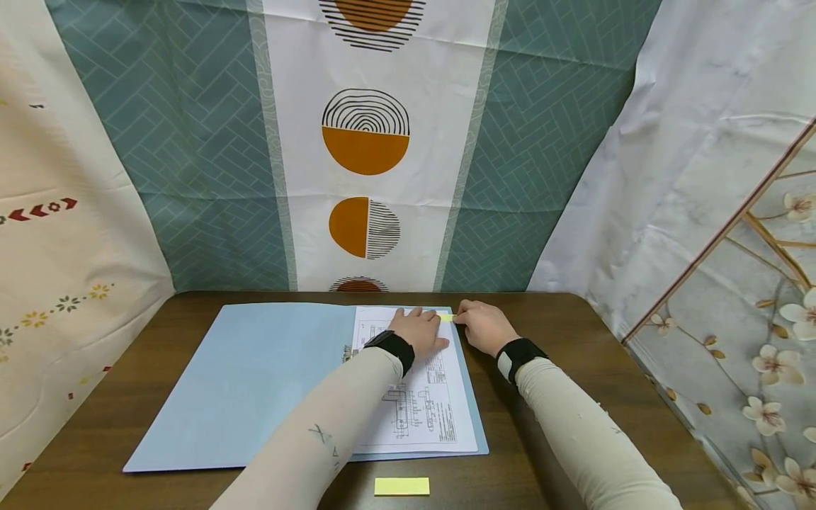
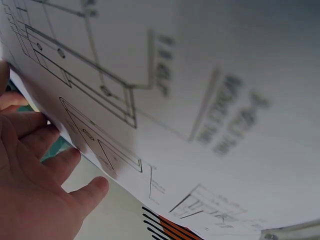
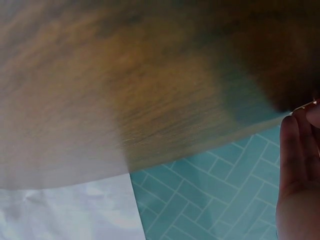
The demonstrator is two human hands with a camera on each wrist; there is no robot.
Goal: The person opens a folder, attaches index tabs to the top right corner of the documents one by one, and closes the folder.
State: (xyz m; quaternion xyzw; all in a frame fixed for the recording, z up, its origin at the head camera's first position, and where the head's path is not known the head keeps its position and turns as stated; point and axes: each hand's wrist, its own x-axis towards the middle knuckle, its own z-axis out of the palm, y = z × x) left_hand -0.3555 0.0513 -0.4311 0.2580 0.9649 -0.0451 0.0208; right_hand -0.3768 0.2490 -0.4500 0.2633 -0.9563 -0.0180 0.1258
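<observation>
A light blue folder (image 1: 242, 382) lies spread on the table, with printed technical drawings (image 1: 440, 425) on its right side. My left hand (image 1: 417, 334) rests on the upper part of the top sheet, fingers extended; the left wrist view shows those fingers (image 2: 65, 167) along the paper's edge. At the sheet's upper right edge, my right hand (image 1: 487, 327) pinches the end of a small yellow sticky note (image 1: 447, 318) between thumb and fingers. Only a thin sliver of the note (image 3: 304, 106) shows in the right wrist view.
A yellow sticky-note pad (image 1: 401, 486) lies on the brown wooden table (image 1: 510, 453) near its front, below the folder. The folder's metal fastener (image 1: 347, 353) sits by its spine, partly behind the left forearm. Patterned cloth (image 1: 370, 234) hangs behind the table.
</observation>
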